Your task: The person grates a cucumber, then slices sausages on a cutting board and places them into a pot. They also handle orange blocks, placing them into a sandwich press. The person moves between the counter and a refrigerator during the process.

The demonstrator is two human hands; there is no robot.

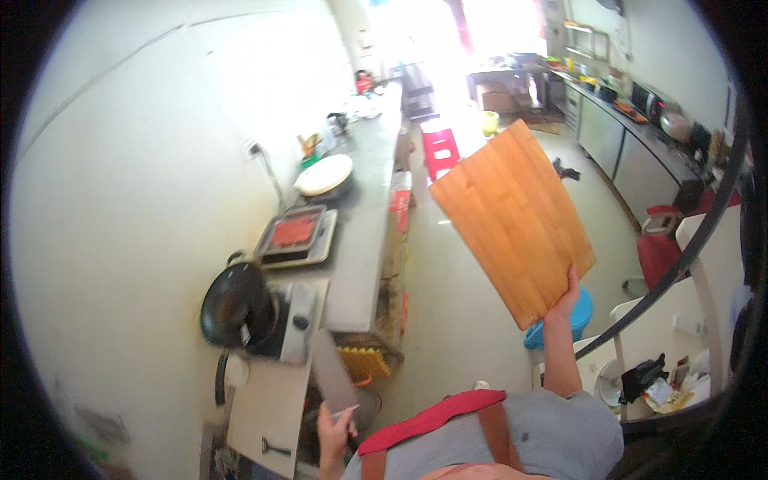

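Note:
My right hand (564,302) grips a wooden cutting board (516,222) by its lower corner and holds it up over the floor. The board is tilted and its broad face shows. My left hand (336,431) is closed around a broad-bladed kitchen knife (331,372), whose handle is mostly hidden in the fingers. The blade is blurred and points away from me, near the end of the steel counter (360,288). Left of the knife is a gas stove (297,327) with a dark wok (234,306) tipped on it.
A peeler (276,447) lies on the pale table (264,408) at lower left. Trays with red meat (293,231) and a white lidded pan (324,175) stand along the counter. A blue bin (581,315), a pink stool (441,150) and a cluttered white shelf (660,312) are to the right.

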